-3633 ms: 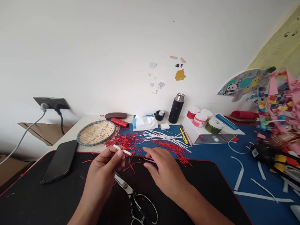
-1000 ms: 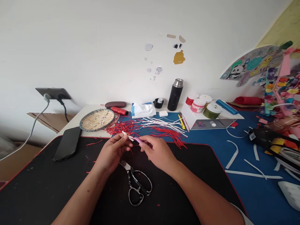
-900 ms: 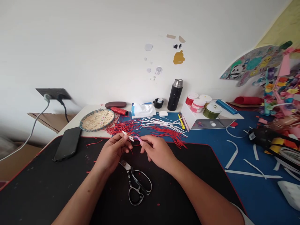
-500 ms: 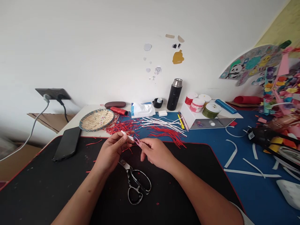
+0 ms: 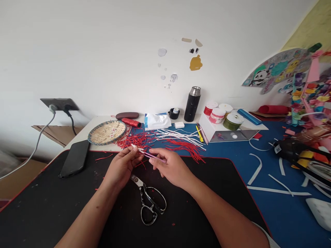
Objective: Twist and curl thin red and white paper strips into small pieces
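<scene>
Left hand pinched almost shut on white strip; right hand closes thumb and fingers on pink strip. Both strips meet above black mat, scissors just below, red strands beyond.

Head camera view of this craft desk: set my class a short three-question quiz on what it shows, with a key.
1. True or false: the scissors lie on the black desk mat.
2. What does the left hand pinch? A) a red thread spool B) a thin pale paper strip C) a black phone
3. Fill in the blank: the woven basket sits to the ____ of the red strands.

Key: 1 true; 2 B; 3 left.
</scene>
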`<state>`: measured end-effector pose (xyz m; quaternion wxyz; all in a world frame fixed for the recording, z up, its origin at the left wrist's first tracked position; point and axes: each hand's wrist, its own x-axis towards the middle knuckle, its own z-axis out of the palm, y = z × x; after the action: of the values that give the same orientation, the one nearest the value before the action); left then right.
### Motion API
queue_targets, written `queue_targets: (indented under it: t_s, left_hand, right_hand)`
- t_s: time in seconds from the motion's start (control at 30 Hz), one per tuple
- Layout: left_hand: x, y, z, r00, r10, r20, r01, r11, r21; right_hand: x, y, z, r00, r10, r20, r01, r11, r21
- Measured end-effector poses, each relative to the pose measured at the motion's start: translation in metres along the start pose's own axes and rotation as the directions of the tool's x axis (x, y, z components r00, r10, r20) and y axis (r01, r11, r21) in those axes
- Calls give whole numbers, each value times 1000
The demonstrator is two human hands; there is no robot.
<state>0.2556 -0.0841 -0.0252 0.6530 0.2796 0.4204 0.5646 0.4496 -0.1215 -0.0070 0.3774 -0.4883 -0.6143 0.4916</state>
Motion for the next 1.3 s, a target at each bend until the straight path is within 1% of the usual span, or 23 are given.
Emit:
queue_targets:
  t_s: [0.1,0.2,0.27,0.47,0.57,0.7,0.77,0.83,0.9,0.97,1.0,1.1,1.3]
  left_hand:
    - [1,1,1,998,-61,-22,60,998,-25]
    - [1,1,2,994,-107,-25,106,993,-46]
    - [1,1,2,992,-121,-18,120,991,-63]
    - [-1,0,2,986,-158,46,160,986,-46]
    - [-2,-1,2,984,-156,87,159,987,-28]
    - [-1,-1,0,982,-142,123,139,990,32]
    - [-1,1,-2,988,-104,118,98,994,53]
    - [0,3,-2,993,-53,107,48,998,45]
    - [-1,5,-1,993,-24,120,21,999,24]
    - [-3,6,1,986,-30,163,28,1000,13]
    - [-4,7,2,982,-35,183,34,999,6]
    - [-5,8,4,975,-43,219,50,998,-25]
    - [-8,10,7,956,-82,281,109,991,-79]
  right_hand:
    - [-1,-1,0,1000,3,-28,-2,999,35]
    - [0,0,0,996,-37,-80,33,999,-41]
    - [0,2,0,992,-70,-101,64,996,-56]
    - [1,2,2,992,-61,-115,76,988,136]
    - [1,2,2,992,-61,-108,76,988,138]
    - [3,5,-2,992,-60,-115,65,997,35]
    - [4,6,-5,994,-46,-100,43,999,-31]
    - [4,6,-8,998,-13,-59,5,992,-128]
    - [3,6,-9,1000,12,-7,-14,955,-297]
    - [2,8,-9,1000,-1,31,16,872,-490]
    - [2,9,-9,999,-26,43,46,828,-558]
    - [2,12,-8,998,-42,41,59,773,-632]
    - [3,14,-7,999,-27,31,41,744,-667]
